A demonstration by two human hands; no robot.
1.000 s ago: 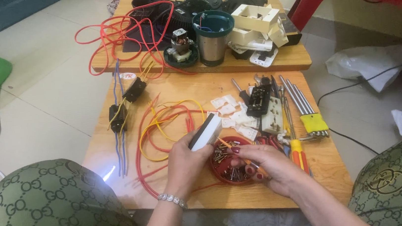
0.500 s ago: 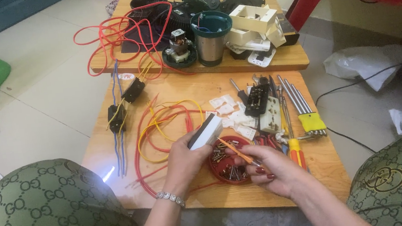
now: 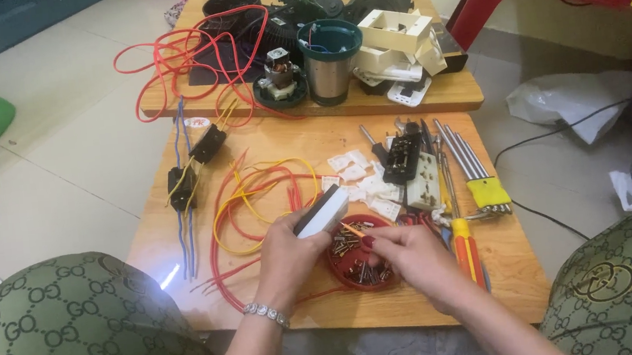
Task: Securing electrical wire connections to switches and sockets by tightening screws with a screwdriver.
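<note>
My left hand [image 3: 286,252] grips a small white and black rectangular block [image 3: 323,210], held tilted above the low wooden board [image 3: 189,308]. My right hand [image 3: 409,258] pinches a thin orange-tipped piece [image 3: 353,231] between thumb and finger, its end close to the block's lower edge. Both hands hover over a round red dish [image 3: 356,263] filled with several small screws. A bracelet sits on my left wrist.
Loops of red and yellow wire [image 3: 244,201] lie left of the hands. Screwdrivers and a yellow-holdered hex key set [image 3: 481,183] lie to the right. A second board behind holds a steel cup [image 3: 329,62], a small motor [image 3: 281,79], white plastic parts. My knees flank the board.
My right hand has lifted out of the red dish and now holds the thin piece up by the block. My left hand has stayed almost still.
</note>
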